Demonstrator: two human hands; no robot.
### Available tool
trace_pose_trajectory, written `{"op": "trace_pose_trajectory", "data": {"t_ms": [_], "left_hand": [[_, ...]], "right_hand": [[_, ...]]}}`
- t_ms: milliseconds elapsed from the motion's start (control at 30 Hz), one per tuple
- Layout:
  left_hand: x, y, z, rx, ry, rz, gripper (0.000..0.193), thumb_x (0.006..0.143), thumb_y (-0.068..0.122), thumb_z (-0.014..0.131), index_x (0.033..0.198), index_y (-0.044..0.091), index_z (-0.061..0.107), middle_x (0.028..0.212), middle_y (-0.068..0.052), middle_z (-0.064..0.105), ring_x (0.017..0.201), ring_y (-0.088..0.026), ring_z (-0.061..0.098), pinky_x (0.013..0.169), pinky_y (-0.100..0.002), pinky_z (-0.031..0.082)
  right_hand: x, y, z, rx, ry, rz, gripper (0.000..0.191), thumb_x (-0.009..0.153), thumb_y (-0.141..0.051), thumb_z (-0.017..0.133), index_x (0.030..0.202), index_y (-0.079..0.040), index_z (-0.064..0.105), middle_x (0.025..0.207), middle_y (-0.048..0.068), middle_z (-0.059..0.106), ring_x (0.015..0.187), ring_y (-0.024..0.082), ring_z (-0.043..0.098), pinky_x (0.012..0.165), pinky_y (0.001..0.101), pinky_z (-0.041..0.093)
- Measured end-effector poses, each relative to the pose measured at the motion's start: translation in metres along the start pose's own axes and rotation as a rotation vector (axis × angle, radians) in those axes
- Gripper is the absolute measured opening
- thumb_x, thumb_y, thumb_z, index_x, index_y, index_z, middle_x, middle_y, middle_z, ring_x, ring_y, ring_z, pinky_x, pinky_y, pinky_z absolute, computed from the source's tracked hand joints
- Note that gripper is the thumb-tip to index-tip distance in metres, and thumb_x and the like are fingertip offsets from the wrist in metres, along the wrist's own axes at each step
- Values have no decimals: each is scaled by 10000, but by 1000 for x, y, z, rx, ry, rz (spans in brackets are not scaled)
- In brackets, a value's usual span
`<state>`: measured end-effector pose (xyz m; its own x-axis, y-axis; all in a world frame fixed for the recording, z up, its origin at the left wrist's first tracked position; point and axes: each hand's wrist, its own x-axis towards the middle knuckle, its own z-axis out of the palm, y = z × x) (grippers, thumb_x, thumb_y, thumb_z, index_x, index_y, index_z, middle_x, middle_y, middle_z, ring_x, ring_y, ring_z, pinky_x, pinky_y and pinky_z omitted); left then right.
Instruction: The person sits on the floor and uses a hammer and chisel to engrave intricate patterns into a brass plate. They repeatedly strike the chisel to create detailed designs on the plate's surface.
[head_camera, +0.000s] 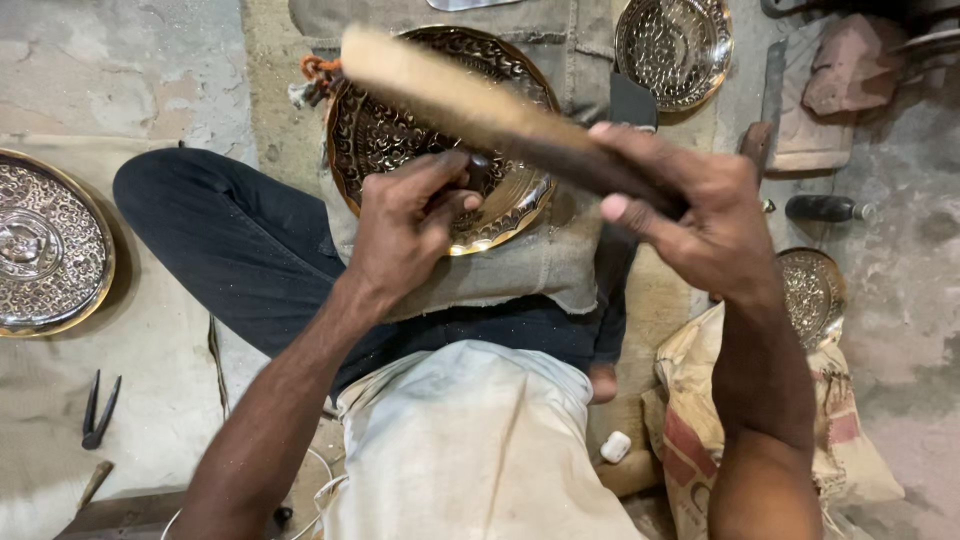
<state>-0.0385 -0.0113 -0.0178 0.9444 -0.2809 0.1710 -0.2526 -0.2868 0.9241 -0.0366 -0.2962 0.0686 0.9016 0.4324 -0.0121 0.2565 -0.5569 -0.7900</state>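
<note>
An engraved brass plate (385, 130) lies on a grey cloth pad (545, 265) over my lap. My left hand (405, 225) is closed around a small dark punch tool (478, 170) whose tip rests on the plate near its lower right rim. My right hand (700, 215) grips the dark end of a long wooden mallet stick (450, 95), raised and slanted across the plate, its pale end blurred toward the upper left.
Other engraved plates lie around: a large one (45, 245) at far left, one (672, 45) at the top right, a small one (812, 290) by my right wrist. Pliers (98, 410) lie at lower left. A printed sack (700, 420), a dark-handled tool (825, 208) and a brick (850, 65) are on the right.
</note>
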Motion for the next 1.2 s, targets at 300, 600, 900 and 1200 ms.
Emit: {"op": "trace_pose_trajectory", "data": {"t_ms": [300,600,900,1200], "left_hand": [[2,5,-3,41,1,3,369,905,-20,742,1272,-7,711,908,-129,747,751,-200,716,612,-350,578],[4,6,-6,24,-9,38,321,936,-35,725,1243,55,702,1019,-108,754,845,-155,742,678,-285,629],[2,2,-6,55,-24,30,366,874,-72,701,1239,-39,721,917,-154,721,775,-223,709,671,-364,579],[-4,12,4,-75,102,-37,420,892,-81,729,1300,-26,652,1049,-132,738,898,-170,737,785,-306,635]], "right_hand": [[-9,15,-2,30,44,-20,554,1038,-343,695,1536,-162,532,881,51,693,615,95,586,618,267,518],[-6,11,-1,-4,-18,-133,478,1087,-277,666,1517,-135,513,1233,161,725,957,201,751,918,362,638],[-8,-1,-6,-93,19,37,542,976,-269,736,1482,-161,572,1117,131,776,815,171,743,765,311,603],[-14,-1,-6,-74,73,119,597,938,-273,783,1476,-117,575,906,113,737,646,124,635,625,285,525]]}}
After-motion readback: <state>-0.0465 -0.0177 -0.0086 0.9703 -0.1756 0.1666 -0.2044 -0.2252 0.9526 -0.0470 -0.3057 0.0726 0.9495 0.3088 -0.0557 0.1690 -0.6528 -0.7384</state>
